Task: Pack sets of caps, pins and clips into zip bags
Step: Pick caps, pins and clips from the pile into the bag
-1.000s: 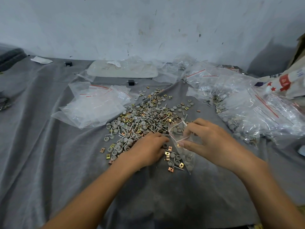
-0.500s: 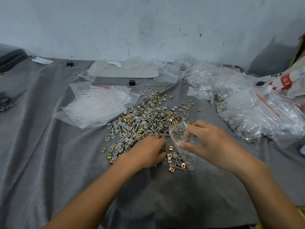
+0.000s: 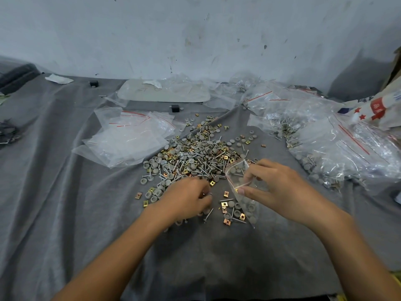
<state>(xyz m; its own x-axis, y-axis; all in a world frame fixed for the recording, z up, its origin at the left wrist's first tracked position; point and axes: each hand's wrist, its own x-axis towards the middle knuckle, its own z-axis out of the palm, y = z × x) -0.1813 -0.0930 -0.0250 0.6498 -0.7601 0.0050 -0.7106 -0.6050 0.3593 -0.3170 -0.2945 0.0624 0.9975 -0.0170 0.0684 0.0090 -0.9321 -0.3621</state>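
Grey cloth (image 3: pixel 65 203) lies under a heap of grey round caps, silver pins and brass square clips (image 3: pixel 195 153). Just right of the heap's near edge, the right hand (image 3: pixel 280 187) pinches a small clear zip bag (image 3: pixel 235 174) with caps inside. The left hand (image 3: pixel 186 200) curls over loose parts at the near edge; whether it grips any, I cannot tell. A stack of empty clear bags (image 3: pixel 130 137) lies far left.

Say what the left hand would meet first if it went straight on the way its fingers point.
Probably the loose brass clip just ahead of the left hand, then the zip bag that the right hand holds; depth is unclear.
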